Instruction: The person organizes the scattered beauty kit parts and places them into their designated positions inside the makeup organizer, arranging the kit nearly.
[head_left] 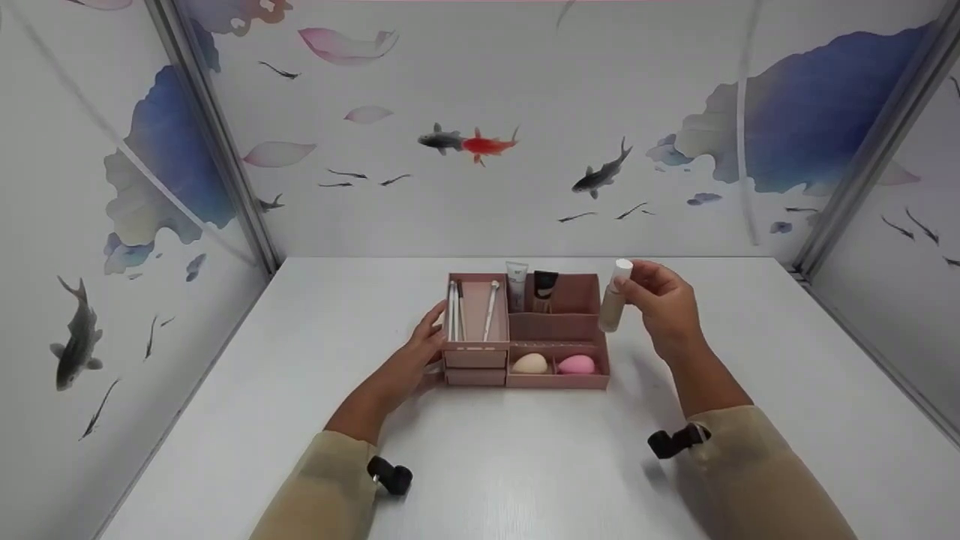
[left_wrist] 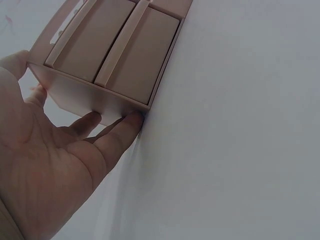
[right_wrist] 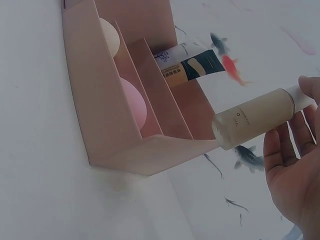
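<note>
A pink desktop organizer (head_left: 551,330) stands on the white table. My left hand (head_left: 416,349) rests against its left side; in the left wrist view the fingertips (left_wrist: 131,122) touch the side wall below two drawers (left_wrist: 135,55). My right hand (head_left: 664,304) pinches the white cap of a beige foundation bottle (head_left: 613,304), held tilted just beyond the organizer's right edge. In the right wrist view the bottle (right_wrist: 255,119) has its base near the back compartment's side wall. A white tube (head_left: 517,285) and a dark-capped tube (head_left: 544,291) stand in that back compartment.
Brushes (head_left: 489,311) lie in the organizer's left tray. A cream sponge (head_left: 531,364) and a pink sponge (head_left: 577,364) sit in the front compartments. White panels printed with fish (head_left: 491,145) enclose the table (head_left: 525,457) at the back and sides.
</note>
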